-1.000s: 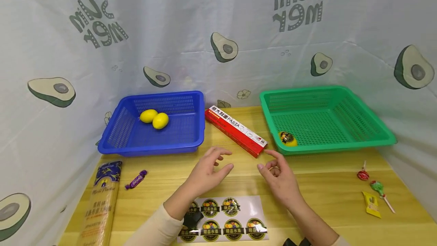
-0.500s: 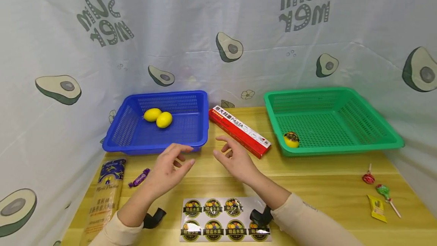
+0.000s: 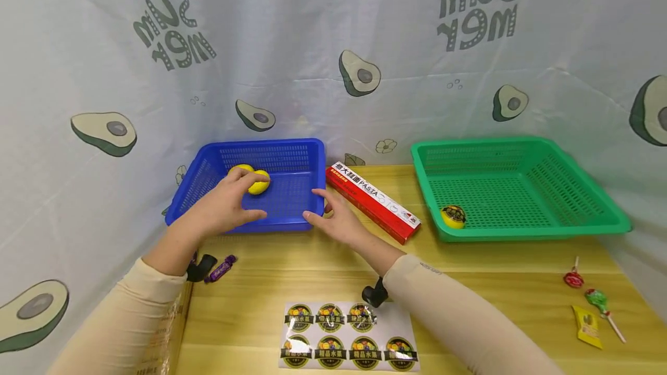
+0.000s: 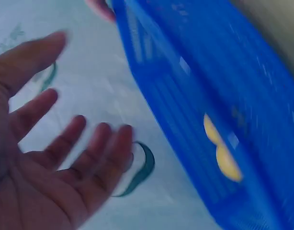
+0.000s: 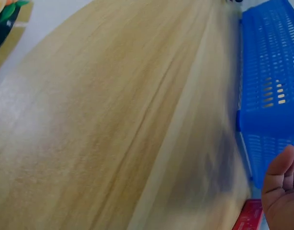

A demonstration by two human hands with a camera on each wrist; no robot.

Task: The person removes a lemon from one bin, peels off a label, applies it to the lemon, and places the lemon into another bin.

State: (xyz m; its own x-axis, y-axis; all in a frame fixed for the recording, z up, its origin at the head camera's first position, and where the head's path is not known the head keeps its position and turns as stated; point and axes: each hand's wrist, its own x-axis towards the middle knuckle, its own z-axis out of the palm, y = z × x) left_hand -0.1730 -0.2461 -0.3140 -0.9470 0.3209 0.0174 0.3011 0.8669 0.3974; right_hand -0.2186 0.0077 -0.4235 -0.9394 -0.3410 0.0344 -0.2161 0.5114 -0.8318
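Observation:
My left hand (image 3: 249, 194) reaches over the front rim of the blue basket (image 3: 292, 223), its fingertips at the two yellow lemons (image 3: 260, 183) inside. The left wrist view shows this hand (image 4: 65, 143) with palm open and fingers spread, holding nothing, and the lemons (image 4: 222, 154) as a blur through the basket (image 4: 185, 91) wall. My right hand (image 3: 319, 206) sits at the basket's front right corner with relaxed fingers. In the right wrist view only a fingertip (image 5: 280, 184) shows, just clear of the basket (image 5: 267, 96).
A red pasta box (image 3: 372, 201) lies between the blue basket and a green basket (image 3: 521, 230) that holds a stickered lemon (image 3: 453, 216). A sticker sheet (image 3: 348, 335) lies near the front edge. A purple candy (image 3: 221, 268) lies left, lollipops (image 3: 573, 278) right.
Both hands have moved left and away from me, from the table's middle to the blue basket. The left hand now reaches over its rim to the lemons.

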